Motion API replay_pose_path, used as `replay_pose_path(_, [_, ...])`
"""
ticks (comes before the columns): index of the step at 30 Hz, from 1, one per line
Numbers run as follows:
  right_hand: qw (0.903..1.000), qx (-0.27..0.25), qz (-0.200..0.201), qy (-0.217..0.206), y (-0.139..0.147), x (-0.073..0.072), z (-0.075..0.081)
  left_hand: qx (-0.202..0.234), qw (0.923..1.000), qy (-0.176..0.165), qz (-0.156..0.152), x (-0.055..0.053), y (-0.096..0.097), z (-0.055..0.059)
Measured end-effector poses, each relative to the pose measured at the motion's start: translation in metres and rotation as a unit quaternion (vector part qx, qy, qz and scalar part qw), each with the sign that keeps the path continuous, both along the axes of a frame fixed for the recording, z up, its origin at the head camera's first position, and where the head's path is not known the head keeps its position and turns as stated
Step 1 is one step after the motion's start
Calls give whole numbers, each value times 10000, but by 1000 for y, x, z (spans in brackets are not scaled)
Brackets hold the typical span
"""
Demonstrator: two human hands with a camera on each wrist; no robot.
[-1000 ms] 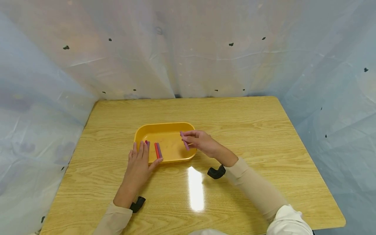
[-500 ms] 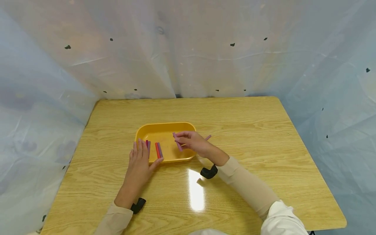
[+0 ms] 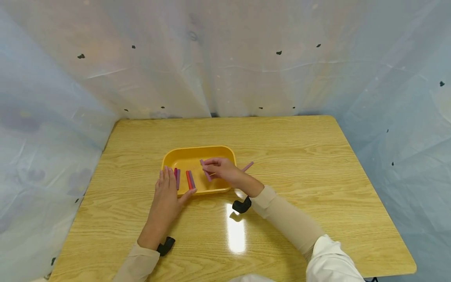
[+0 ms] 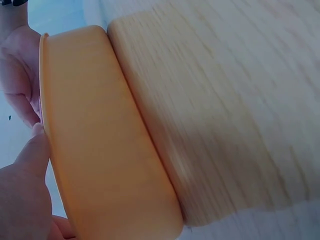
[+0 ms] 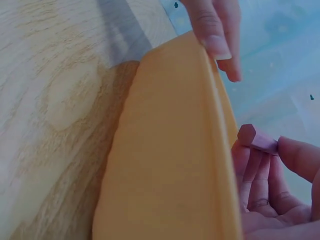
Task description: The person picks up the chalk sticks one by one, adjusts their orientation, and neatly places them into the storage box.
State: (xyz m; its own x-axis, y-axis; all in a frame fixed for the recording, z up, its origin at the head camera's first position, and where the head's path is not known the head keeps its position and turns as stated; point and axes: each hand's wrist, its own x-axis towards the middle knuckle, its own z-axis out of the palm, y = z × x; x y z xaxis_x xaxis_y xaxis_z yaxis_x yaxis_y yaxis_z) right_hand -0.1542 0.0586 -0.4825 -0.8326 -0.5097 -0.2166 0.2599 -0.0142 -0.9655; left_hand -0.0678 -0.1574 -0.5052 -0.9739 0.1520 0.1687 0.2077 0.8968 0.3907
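A yellow-orange tray [image 3: 218, 190] stands on the wooden table. My left hand [image 3: 167, 196] rests on its left end, fingers straight and the thumb on the front rim [image 4: 44, 150]. Over the tray my right hand [image 3: 222, 170] pinches a purple six-sided, crayon-like stick [image 3: 206, 170] between thumb and fingers; its end [image 5: 247, 135] shows in the right wrist view. Inside the tray a red stick [image 3: 189, 180] and a purple stick [image 3: 192, 179] lie side by side. Near my left fingers lie a magenta stick [image 3: 175, 171] and another purple stick [image 3: 178, 179].
Another purple stick [image 3: 248, 166] lies right of the tray, partly hidden behind my right wrist. The wooden table [image 3: 303, 156] has a bright reflection in front of the tray. Pale sheeting [image 3: 246, 86] hangs behind the table and along both sides.
My right hand has moved left over the tray with the purple stick. The purple stick on the right has come into sight behind that hand. My left hand stays put.
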Motion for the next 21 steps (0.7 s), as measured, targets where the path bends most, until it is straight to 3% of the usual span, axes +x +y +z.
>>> replay_pose_path(12, [9999,48,27,-108,-11,-5,-11,156,9996,-108,221,-2,-2,-2])
replay_pose_path(21, [9995,274,-59,-136,-18,-9,-16,282,9994,5,186,-2,-5,1])
